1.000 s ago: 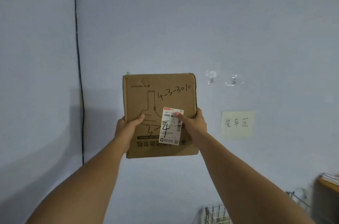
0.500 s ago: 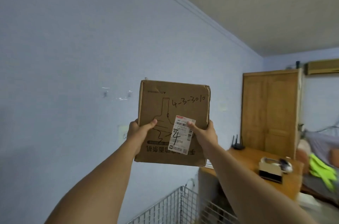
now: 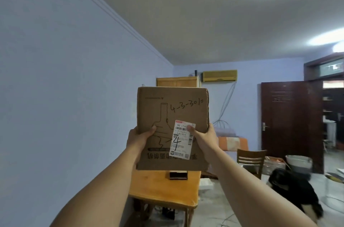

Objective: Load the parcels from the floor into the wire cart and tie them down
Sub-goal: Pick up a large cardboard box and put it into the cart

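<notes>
Left hand (image 3: pixel 138 138) grips left edge of cardboard parcel (image 3: pixel 172 115), thumb curled onto the front face. Parcel held up at arm's length, upright, above the wooden table (image 3: pixel 163 187). White shipping label (image 3: pixel 181 140) on front, marked "4". Right hand (image 3: pixel 203 136) grips right edge, thumb pressing the label. Chair (image 3: pixel 251 158) and dark door (image 3: pixel 290 124) to the right.

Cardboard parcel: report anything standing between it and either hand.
Nothing does. The left hand and right hand hold the cardboard parcel by its side edges, right thumb on the shipping label. The wire cart is out of view.
</notes>
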